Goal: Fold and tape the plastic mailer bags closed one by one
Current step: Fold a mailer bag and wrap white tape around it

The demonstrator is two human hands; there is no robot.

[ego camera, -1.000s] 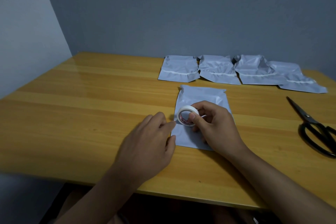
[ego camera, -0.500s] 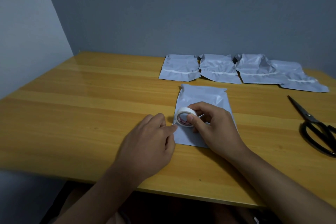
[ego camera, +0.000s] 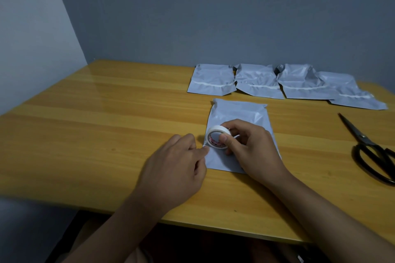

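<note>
A grey plastic mailer bag (ego camera: 237, 113) lies flat in the middle of the wooden table (ego camera: 96, 134). My right hand (ego camera: 254, 149) grips a white tape roll (ego camera: 217, 139) upright over the bag's left part. My left hand (ego camera: 177, 168) rests at the bag's left edge, its thumb and forefinger pinching the free tape end down there. The bag's lower middle is hidden under my right hand.
Several folded grey mailer bags (ego camera: 258, 81) with white tape strips lie in a row at the back of the table. Black scissors (ego camera: 372, 149) lie at the right edge. Grey walls stand behind and to the left.
Both hands have stayed almost in place. The left fingertips have closed in on the bag's left edge beside the roll.
</note>
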